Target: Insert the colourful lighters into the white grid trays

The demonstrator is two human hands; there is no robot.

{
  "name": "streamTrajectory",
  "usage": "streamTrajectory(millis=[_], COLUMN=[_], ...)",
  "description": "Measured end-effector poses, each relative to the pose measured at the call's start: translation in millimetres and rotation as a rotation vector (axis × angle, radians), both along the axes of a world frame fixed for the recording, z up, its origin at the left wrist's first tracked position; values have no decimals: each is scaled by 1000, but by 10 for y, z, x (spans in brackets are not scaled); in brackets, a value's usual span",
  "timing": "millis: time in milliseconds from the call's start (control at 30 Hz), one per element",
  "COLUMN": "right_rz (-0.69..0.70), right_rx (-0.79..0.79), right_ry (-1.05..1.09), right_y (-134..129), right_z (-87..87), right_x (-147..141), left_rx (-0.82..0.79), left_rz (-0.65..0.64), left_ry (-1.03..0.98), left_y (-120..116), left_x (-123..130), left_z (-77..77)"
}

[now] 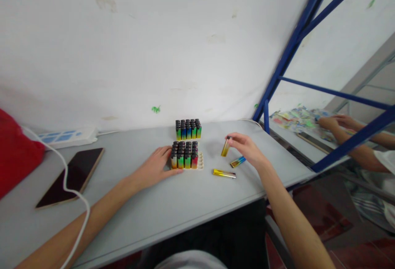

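A white wall (148,46), marked with stains and small green flecks, is being seen behind a grey table (160,207). A blue metal frame (296,34) is being carried up at the right, with a second grey worktop (286,135) lying beyond it. A reddish floor (327,219) is being shown below. Even, soft light is being cast throughout.

I see my left hand (154,166) resting flat on the grey table (173,203), touching the near tray of lighters (185,156). My right hand (247,148) pinches a yellow lighter (225,147), tilted, above the table. Two more lighters (224,173) lie just beside it. A second full tray (188,129) stands behind, a phone (72,175) well left.
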State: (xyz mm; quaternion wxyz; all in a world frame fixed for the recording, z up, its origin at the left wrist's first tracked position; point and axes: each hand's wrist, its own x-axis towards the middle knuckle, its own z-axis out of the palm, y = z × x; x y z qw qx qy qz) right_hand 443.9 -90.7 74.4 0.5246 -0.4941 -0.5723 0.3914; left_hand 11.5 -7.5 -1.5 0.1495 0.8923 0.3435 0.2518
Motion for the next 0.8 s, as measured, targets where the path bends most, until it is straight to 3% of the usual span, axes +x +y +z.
streamTrajectory(millis=[100, 233, 367, 533, 800], right_rz=[-105, -38, 24, -112, -172], right_rx=[-5, -45, -55, 44, 57], right_ry=[270, 377, 164, -154, -231], right_y=[12, -26, -78, -73, -15], right_z=[8, 66, 0, -243, -431], right_x=[-150, -390, -663, -936, -934], left_rx=[1, -32, -51, -77, -82], left_rz=[0, -3, -3, -36, -50], left_ry=[-13, -12, -48, -59, -47], left_y=[-2, 9, 36, 75, 75], left_x=[-13, -1, 0, -76, -112], left_z=[9, 28, 20, -8, 5])
